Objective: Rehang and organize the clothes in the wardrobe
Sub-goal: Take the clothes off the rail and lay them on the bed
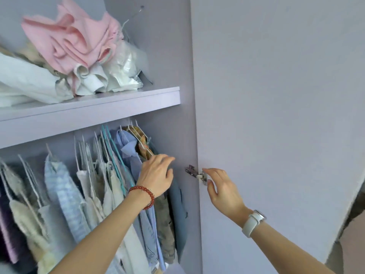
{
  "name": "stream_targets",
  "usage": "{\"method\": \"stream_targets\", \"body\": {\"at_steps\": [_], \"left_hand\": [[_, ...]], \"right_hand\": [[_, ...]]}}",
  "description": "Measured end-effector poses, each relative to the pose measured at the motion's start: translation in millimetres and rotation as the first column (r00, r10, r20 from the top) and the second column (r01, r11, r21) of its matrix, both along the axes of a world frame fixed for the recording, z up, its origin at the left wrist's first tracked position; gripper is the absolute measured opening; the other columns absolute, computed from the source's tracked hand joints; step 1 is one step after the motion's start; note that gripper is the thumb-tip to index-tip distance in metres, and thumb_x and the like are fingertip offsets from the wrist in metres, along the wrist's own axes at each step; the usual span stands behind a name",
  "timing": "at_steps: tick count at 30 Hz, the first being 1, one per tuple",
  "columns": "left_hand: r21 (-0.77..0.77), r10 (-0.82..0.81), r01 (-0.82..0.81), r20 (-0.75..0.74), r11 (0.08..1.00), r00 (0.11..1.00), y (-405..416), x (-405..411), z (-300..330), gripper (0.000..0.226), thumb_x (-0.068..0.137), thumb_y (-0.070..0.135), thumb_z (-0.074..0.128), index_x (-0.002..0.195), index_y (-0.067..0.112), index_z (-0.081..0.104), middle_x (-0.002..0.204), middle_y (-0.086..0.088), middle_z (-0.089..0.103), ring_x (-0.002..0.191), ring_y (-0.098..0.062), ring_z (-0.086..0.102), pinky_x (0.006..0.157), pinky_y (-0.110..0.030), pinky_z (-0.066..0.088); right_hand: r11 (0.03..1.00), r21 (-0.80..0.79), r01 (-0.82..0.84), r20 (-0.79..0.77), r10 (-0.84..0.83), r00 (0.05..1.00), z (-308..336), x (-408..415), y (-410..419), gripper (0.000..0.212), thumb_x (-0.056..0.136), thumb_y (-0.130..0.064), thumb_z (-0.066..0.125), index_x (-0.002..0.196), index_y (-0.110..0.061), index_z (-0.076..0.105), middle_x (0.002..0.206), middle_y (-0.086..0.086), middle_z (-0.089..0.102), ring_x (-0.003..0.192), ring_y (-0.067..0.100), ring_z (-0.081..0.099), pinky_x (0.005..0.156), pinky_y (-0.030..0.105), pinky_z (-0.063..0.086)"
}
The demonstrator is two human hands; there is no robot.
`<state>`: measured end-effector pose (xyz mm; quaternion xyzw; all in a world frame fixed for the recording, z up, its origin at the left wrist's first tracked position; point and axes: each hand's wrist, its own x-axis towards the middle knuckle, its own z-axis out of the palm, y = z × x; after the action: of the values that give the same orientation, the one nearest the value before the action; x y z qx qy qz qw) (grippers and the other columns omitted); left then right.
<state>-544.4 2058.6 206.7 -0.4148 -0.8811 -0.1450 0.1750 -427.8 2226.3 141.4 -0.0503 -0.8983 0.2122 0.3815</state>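
Wardrobe interior with the door (276,95) swung open, seen from the head view. Most of the hanging is judged to be done: a dense row of hung clothes (83,184) fills the lower compartment beneath the shelf (118,101), each garment on a thin white or teal hanger, the rail itself being hidden behind the shelf edge. At the right end of the row a blue shirt (128,147), an olive garment (164,224) and a grey-blue jacket (180,204) are pressed close together against the side wall. The left hand (158,175), marked by a red bead bracelet (146,191), is laid on these last garments with the fingers loosely curled; whether a hanger is actually pinched cannot be told. The right hand (221,188), with a white watch (253,221) at the wrist, is held open and empty, fingers spread, just beside the metal hinge (197,174) on the door edge. What is left is judged to lie above — the shelf holds an untidy heap in which a crumpled pink fabric (69,38) lies on white cloths (29,82) and a clear plastic bag (126,66), none of it folded or hung. The spacing of the row also appears uneven — tight at the right, looser at the left.
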Motion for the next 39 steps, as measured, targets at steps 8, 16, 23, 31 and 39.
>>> {"method": "stream_targets", "body": {"at_steps": [8,16,23,31,39], "left_hand": [[-0.108,0.132,-0.128,0.031,0.986,0.991,-53,-90,-7,0.045,0.096,0.029,0.035,0.141,0.023,0.030,0.146,0.002,0.030,0.135,-0.017,0.025,0.110,-0.036,0.023],[-0.235,0.193,-0.190,-0.008,0.953,0.981,-20,-154,-18,0.051,0.098,0.043,0.021,0.146,0.034,0.006,0.156,0.008,-0.005,0.143,-0.022,-0.004,0.113,-0.050,0.007],[-0.211,0.267,-0.267,-0.028,0.940,0.963,2,-168,-34,0.083,0.072,0.061,-0.021,0.145,0.037,0.012,0.156,0.009,0.006,0.144,-0.023,0.003,0.112,-0.052,-0.005],[-0.211,0.281,-0.288,-0.063,0.934,0.958,-17,-167,-41,0.077,0.077,0.062,-0.018,0.146,0.035,0.003,0.155,0.008,0.007,0.143,-0.025,0.005,0.114,-0.046,0.002],[-0.227,0.282,-0.281,-0.030,0.932,0.959,-21,-169,-41,0.072,0.078,0.059,-0.014,0.145,0.038,-0.001,0.156,0.010,0.003,0.143,-0.023,0.004,0.115,-0.043,0.008]], "right_hand": [[0.978,-0.210,0.006,0.231,0.044,0.972,3,-132,-31,0.034,0.096,-0.017,0.041,0.128,-0.011,0.049,0.125,0.008,0.055,0.115,0.024,0.051,0.093,0.026,0.034],[0.975,-0.223,-0.002,0.354,0.083,0.932,15,-237,-18,0.034,0.097,-0.026,0.042,0.123,-0.009,0.054,0.123,0.013,0.055,0.109,0.031,0.054,0.090,0.031,0.041],[0.982,-0.129,-0.137,0.326,0.172,0.930,27,-294,-16,0.037,0.096,-0.019,0.043,0.132,-0.010,0.046,0.132,0.012,0.051,0.117,0.028,0.050,0.094,0.029,0.037],[0.999,0.009,-0.049,0.393,0.042,0.919,34,-321,-17,0.030,0.098,-0.025,0.034,0.112,-0.004,0.050,0.111,0.021,0.061,0.101,0.040,0.057,0.080,0.041,0.043],[0.998,0.055,0.024,0.259,-0.038,0.965,50,-317,-1,0.028,0.098,-0.022,0.034,0.102,0.000,0.050,0.100,0.026,0.062,0.092,0.045,0.057,0.073,0.042,0.041]]}}
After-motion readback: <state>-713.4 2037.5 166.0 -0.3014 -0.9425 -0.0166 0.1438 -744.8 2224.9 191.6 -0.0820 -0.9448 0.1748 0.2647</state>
